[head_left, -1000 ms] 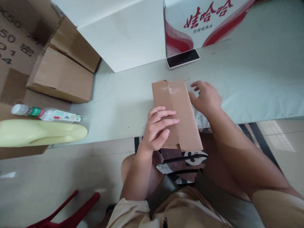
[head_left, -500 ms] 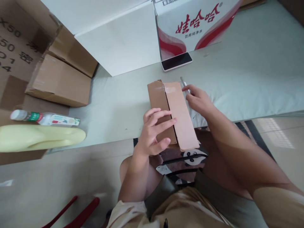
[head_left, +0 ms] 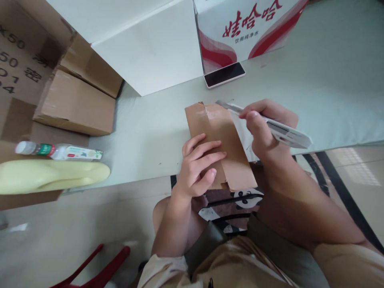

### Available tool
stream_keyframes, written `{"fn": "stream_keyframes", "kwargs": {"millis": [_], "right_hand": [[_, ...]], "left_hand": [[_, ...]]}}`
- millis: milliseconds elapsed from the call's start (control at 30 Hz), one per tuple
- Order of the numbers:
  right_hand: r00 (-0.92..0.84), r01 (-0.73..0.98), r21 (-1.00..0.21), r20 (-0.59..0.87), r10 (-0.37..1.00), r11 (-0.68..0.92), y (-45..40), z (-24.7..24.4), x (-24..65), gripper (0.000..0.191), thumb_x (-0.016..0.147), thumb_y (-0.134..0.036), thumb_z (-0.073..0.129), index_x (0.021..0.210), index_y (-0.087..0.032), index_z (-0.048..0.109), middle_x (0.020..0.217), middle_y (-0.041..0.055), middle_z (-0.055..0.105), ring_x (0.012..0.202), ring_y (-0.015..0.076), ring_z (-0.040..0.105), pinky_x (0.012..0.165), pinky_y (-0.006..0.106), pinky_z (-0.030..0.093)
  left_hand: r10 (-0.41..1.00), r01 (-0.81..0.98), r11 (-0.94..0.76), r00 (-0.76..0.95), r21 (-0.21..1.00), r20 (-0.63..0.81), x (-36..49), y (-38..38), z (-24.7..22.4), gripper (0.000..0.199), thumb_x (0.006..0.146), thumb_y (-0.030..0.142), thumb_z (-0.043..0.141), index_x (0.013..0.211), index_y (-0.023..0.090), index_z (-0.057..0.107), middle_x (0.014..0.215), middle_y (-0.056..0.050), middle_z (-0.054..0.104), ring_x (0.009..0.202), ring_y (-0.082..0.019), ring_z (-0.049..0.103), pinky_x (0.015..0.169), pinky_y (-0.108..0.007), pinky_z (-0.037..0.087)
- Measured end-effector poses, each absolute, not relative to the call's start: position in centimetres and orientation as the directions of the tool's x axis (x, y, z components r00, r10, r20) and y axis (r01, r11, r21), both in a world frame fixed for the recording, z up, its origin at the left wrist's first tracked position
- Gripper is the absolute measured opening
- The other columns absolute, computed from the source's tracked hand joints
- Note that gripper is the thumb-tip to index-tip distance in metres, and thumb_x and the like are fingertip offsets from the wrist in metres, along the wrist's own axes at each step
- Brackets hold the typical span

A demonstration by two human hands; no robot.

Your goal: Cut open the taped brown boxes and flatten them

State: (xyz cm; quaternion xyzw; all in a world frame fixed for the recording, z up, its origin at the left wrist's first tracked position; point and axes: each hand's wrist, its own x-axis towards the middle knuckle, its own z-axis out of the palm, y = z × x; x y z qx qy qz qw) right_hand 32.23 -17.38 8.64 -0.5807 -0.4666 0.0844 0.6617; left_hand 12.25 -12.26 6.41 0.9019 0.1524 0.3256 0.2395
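A small brown cardboard box (head_left: 237, 160) lies at the near edge of the cloth-covered table, its two top flaps meeting along a seam. My left hand (head_left: 196, 166) rests on the left flap, fingers spread across the top with their tips near the seam. In my right hand (head_left: 270, 124) is a utility knife (head_left: 288, 134) with a pale handle, gripped between thumb and fingers. Its metal blade end reaches over the box's far right corner; whether it touches the cardboard I cannot tell. Something white and flat (head_left: 243, 130) shows along the box's right side.
A phone (head_left: 225, 75) lies before a white and red carton (head_left: 240, 36), beside a large white box (head_left: 150, 52). At the left are brown cartons (head_left: 78, 100), a plastic bottle (head_left: 60, 150) and a pale yellow object (head_left: 54, 176). Red legs (head_left: 111, 266) stand on the floor.
My right hand has come up from beside the box and raised the knife, its blade end now over the far corner. The flaps sit closer together. My left hand has barely moved.
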Motion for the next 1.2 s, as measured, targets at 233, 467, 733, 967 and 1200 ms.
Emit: {"fn": "stream_keyframes", "kwargs": {"millis": [233, 467, 733, 967, 1200], "right_hand": [[0.439, 0.455, -0.872, 0.398, 0.805, 0.183, -17.3, 8.3, 31.5, 0.025, 0.096, -0.034, 0.051, 0.088, -0.023, 0.073, 0.056, -0.0034, 0.052, 0.05, 0.0115, 0.046, 0.055, 0.029, 0.042], [0.459, 0.494, -0.856, 0.406, 0.79, 0.153, -17.6, 8.1, 31.3, 0.027, 0.097, -0.038, 0.049, 0.092, -0.025, 0.072, 0.062, -0.001, 0.06, 0.054, 0.0138, 0.052, 0.057, 0.03, 0.045], [0.392, 0.524, -0.837, 0.403, 0.827, 0.16, -17.6, 9.0, 31.1, 0.021, 0.094, -0.036, 0.052, 0.088, -0.025, 0.069, 0.06, -0.0028, 0.058, 0.053, 0.0124, 0.052, 0.06, 0.029, 0.044], [0.395, 0.562, -0.822, 0.359, 0.846, 0.087, -17.5, 9.3, 31.0, 0.018, 0.091, -0.031, 0.052, 0.085, -0.026, 0.068, 0.064, -0.0013, 0.063, 0.056, 0.0128, 0.055, 0.058, 0.029, 0.042], [0.351, 0.521, -0.846, 0.337, 0.873, 0.117, -16.9, 9.1, 31.1, 0.02, 0.091, -0.031, 0.054, 0.091, -0.023, 0.073, 0.058, -0.0037, 0.06, 0.048, 0.0097, 0.048, 0.053, 0.026, 0.04]], "left_hand": [[0.444, 0.118, -0.827, 0.737, 0.549, 0.51, 12.1, -12.2, 6.0, 0.04, 0.099, 0.044, 0.042, 0.12, 0.027, 0.072, 0.132, -0.006, 0.07, 0.14, -0.03, 0.048, 0.118, -0.053, 0.038], [0.426, 0.08, -0.85, 0.687, 0.521, 0.589, 12.5, -12.6, 5.6, 0.034, 0.099, 0.044, 0.039, 0.112, 0.031, 0.067, 0.129, -0.004, 0.069, 0.138, -0.028, 0.048, 0.12, -0.053, 0.037], [0.411, 0.119, -0.875, 0.695, 0.47, 0.59, 12.6, -12.6, 5.6, 0.036, 0.099, 0.047, 0.033, 0.11, 0.031, 0.063, 0.126, -0.003, 0.069, 0.133, -0.026, 0.052, 0.118, -0.052, 0.041], [0.426, 0.086, -0.85, 0.693, 0.519, 0.582, 12.7, -12.6, 5.6, 0.031, 0.099, 0.045, 0.037, 0.112, 0.032, 0.062, 0.129, -0.003, 0.068, 0.134, -0.027, 0.05, 0.119, -0.053, 0.038], [0.429, 0.079, -0.842, 0.698, 0.534, 0.573, 12.7, -12.6, 5.7, 0.031, 0.099, 0.046, 0.038, 0.112, 0.032, 0.062, 0.127, -0.003, 0.068, 0.135, -0.028, 0.047, 0.118, -0.054, 0.038]]}}
